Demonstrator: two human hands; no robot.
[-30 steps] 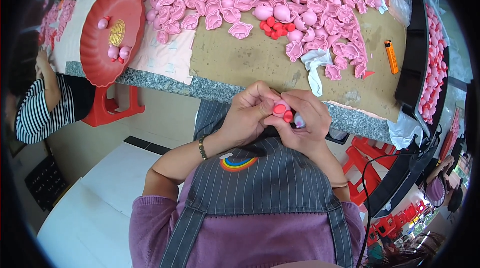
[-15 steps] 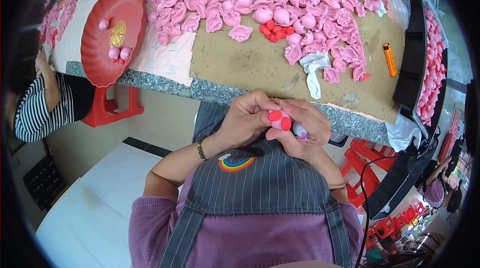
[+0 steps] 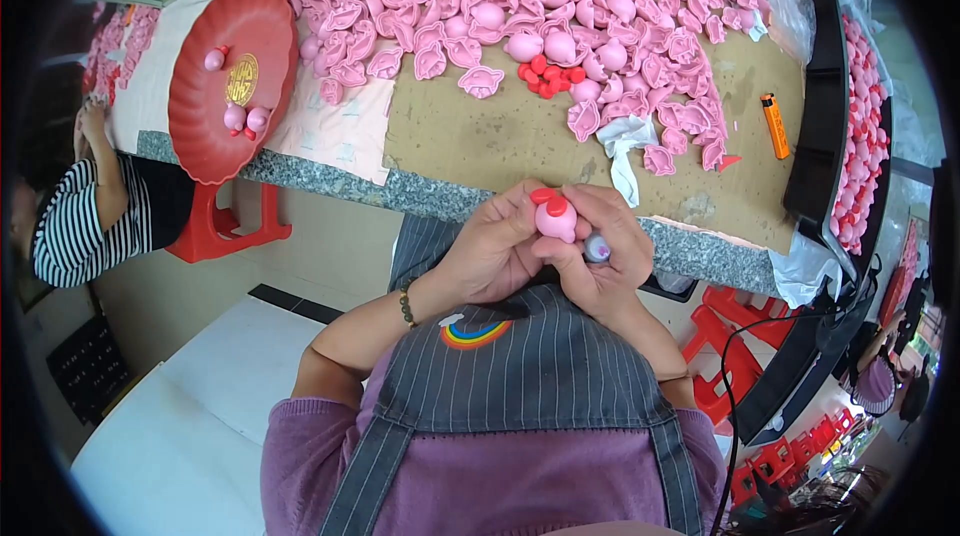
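Note:
Close in front of my apron, by the table's near edge, a small round pink toy figure (image 3: 556, 221) with two red feet on top sits between my fingertips. My left hand (image 3: 497, 244) pinches it from the left, fingers and thumb closed on it. From the other side my right hand (image 3: 615, 256) steadies it with thumb and fingers. Tucked in my right palm is a small pale bottle (image 3: 597, 249) with a purple tip. Beyond my hands lie a heap of pink moulded half shells (image 3: 430, 11) and a cluster of small red oval pieces (image 3: 548, 78).
At the left, a red scalloped plate (image 3: 190, 101) carries 3 pink figures. A crumpled white tissue (image 3: 622, 151) and an orange lighter-like stick (image 3: 774, 126) lie on the cardboard. A black tray (image 3: 812, 166) of pink-and-red pieces borders the right. A person in stripes (image 3: 75, 221) sits at left.
The pink figure has been turned, its red feet swinging from facing me to the top, so its round pink body shows. My hands remain in nearly the same place.

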